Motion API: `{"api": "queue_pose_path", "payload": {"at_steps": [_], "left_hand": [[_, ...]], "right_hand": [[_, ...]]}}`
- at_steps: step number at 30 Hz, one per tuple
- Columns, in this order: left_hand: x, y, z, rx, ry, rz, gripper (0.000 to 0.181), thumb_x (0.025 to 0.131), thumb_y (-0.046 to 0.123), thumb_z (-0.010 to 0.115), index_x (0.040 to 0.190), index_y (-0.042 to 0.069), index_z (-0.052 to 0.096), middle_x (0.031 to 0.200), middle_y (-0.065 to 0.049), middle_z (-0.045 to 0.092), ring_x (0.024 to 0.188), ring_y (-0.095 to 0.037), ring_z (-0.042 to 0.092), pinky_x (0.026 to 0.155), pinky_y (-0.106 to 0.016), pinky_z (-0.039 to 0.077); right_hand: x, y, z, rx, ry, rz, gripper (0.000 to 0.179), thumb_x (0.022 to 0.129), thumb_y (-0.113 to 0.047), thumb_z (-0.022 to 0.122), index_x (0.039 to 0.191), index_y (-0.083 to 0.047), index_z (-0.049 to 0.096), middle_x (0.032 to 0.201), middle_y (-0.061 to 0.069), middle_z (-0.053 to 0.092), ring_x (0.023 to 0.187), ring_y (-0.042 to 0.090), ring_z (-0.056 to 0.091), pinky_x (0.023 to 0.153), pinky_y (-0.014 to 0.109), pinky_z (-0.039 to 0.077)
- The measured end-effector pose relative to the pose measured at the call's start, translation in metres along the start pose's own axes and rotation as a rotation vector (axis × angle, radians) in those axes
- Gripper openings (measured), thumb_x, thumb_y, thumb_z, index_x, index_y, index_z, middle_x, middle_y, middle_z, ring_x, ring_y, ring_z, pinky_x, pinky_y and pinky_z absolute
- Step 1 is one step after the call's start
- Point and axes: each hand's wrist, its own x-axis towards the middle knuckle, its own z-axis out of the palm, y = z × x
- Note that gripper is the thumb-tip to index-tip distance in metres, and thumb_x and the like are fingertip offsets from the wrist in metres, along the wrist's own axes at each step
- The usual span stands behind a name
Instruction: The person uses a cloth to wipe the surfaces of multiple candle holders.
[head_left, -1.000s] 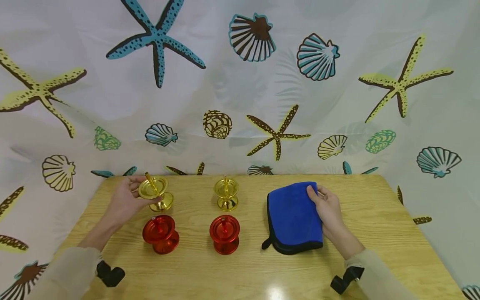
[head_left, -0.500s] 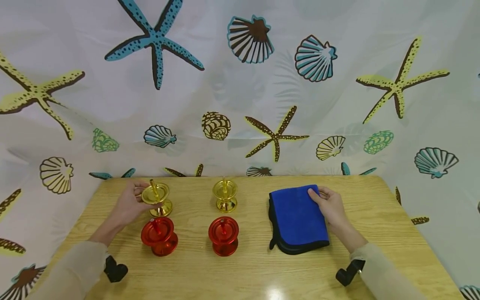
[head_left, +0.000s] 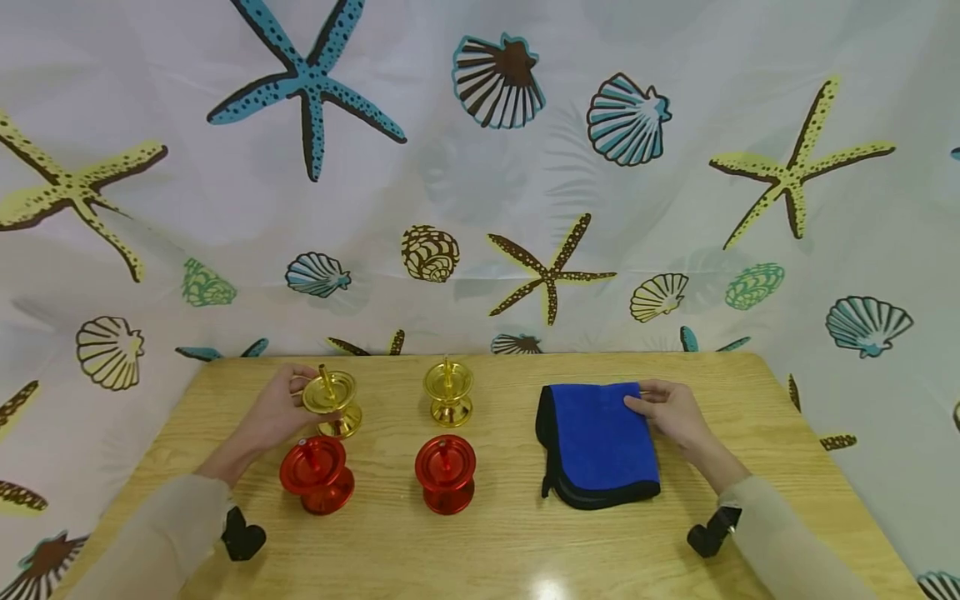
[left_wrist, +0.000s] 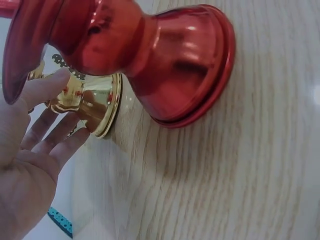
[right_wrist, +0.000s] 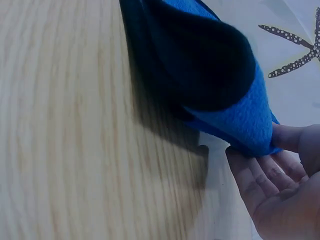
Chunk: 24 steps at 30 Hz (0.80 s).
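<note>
My left hand (head_left: pixel 279 408) grips a gold candle holder (head_left: pixel 330 393) at the back left, thumb and fingers around it below its dish. In the left wrist view the gold holder's base (left_wrist: pixel 104 102) stands right at the wooden surface. Just in front of that hand is a red candle holder (head_left: pixel 313 468), looming large in the left wrist view. On the right side, my right hand (head_left: pixel 677 417) pinches the back right corner of a folded blue cloth (head_left: pixel 603 437) with black trim. The right wrist view shows the cloth's fold (right_wrist: pixel 240 122) bulging up, thumb above and fingers beneath its edge.
A second gold candle holder (head_left: pixel 448 383) and a second red one (head_left: pixel 446 465) stand mid-table, between the hands. The wooden table (head_left: pixel 390 550) ends at the back against a hanging fabric (head_left: pixel 480 192) printed with starfish and shells.
The gold candle holder in my left hand has moved to the right, behind the red one. My right hand has shifted right, and the cloth has turned slightly with it.
</note>
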Motion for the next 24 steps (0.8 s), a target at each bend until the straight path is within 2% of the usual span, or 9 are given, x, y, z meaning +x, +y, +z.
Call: {"api": "queue_pose_path", "payload": {"at_steps": [3, 6, 9, 14, 17, 20, 24], "left_hand": [[0.002, 0.001, 0.0, 0.023, -0.005, 0.01, 0.075, 0.089, 0.016, 0.086, 0.141, -0.007, 0.037, 0.139, -0.036, 0.059, 0.125, -0.047, 0.066, 0.092, -0.031, 0.059], [0.002, 0.002, 0.0, 0.065, -0.001, 0.008, 0.074, 0.088, 0.019, 0.087, 0.141, -0.004, 0.041, 0.134, -0.033, 0.063, 0.121, -0.044, 0.068, 0.095, -0.041, 0.058], [0.004, 0.002, -0.002, 0.094, -0.002, 0.02, 0.073, 0.087, 0.02, 0.088, 0.14, -0.002, 0.043, 0.128, -0.029, 0.067, 0.111, -0.033, 0.071, 0.091, -0.036, 0.058], [0.006, 0.005, -0.002, 0.077, -0.018, 0.051, 0.071, 0.086, 0.014, 0.088, 0.139, -0.003, 0.044, 0.123, -0.027, 0.068, 0.095, -0.018, 0.069, 0.08, -0.021, 0.055], [0.006, 0.007, -0.001, 0.081, -0.028, 0.043, 0.073, 0.086, 0.014, 0.088, 0.14, -0.005, 0.043, 0.124, -0.029, 0.068, 0.098, -0.022, 0.07, 0.083, -0.026, 0.057], [0.004, 0.008, -0.001, 0.108, -0.034, 0.026, 0.079, 0.086, 0.02, 0.089, 0.144, -0.004, 0.042, 0.129, -0.029, 0.065, 0.109, -0.032, 0.07, 0.091, -0.038, 0.06], [-0.005, 0.007, -0.008, 0.12, -0.045, 0.023, 0.084, 0.089, 0.025, 0.087, 0.152, -0.003, 0.039, 0.133, -0.03, 0.062, 0.118, -0.043, 0.068, 0.095, -0.05, 0.061]], "right_hand": [[0.001, 0.001, -0.002, -0.014, 0.009, 0.008, 0.061, 0.101, -0.019, 0.072, 0.149, 0.011, 0.049, 0.135, 0.028, 0.062, 0.082, 0.004, 0.064, 0.066, 0.024, 0.055], [0.003, 0.001, -0.002, -0.018, 0.027, 0.017, 0.058, 0.1, -0.018, 0.073, 0.146, 0.01, 0.053, 0.131, 0.027, 0.065, 0.08, 0.004, 0.065, 0.063, 0.024, 0.056], [0.005, 0.002, -0.001, -0.022, 0.04, 0.032, 0.053, 0.099, -0.017, 0.074, 0.142, 0.009, 0.057, 0.124, 0.023, 0.07, 0.077, 0.006, 0.065, 0.062, 0.025, 0.057], [0.008, 0.004, 0.001, -0.04, 0.048, 0.06, 0.05, 0.1, -0.018, 0.073, 0.14, 0.007, 0.06, 0.118, 0.019, 0.073, 0.074, 0.007, 0.065, 0.063, 0.025, 0.057], [0.01, 0.004, 0.001, -0.053, 0.061, 0.065, 0.051, 0.099, -0.021, 0.074, 0.14, 0.007, 0.06, 0.115, 0.018, 0.074, 0.073, 0.008, 0.063, 0.062, 0.025, 0.055], [0.007, 0.001, -0.001, -0.045, 0.068, 0.057, 0.05, 0.1, -0.022, 0.074, 0.14, 0.006, 0.06, 0.117, 0.019, 0.073, 0.078, 0.009, 0.064, 0.065, 0.025, 0.057], [0.0, -0.003, -0.011, -0.044, 0.047, 0.004, 0.052, 0.102, -0.021, 0.07, 0.143, 0.008, 0.057, 0.129, 0.027, 0.068, 0.095, 0.015, 0.073, 0.075, 0.027, 0.063]]}}
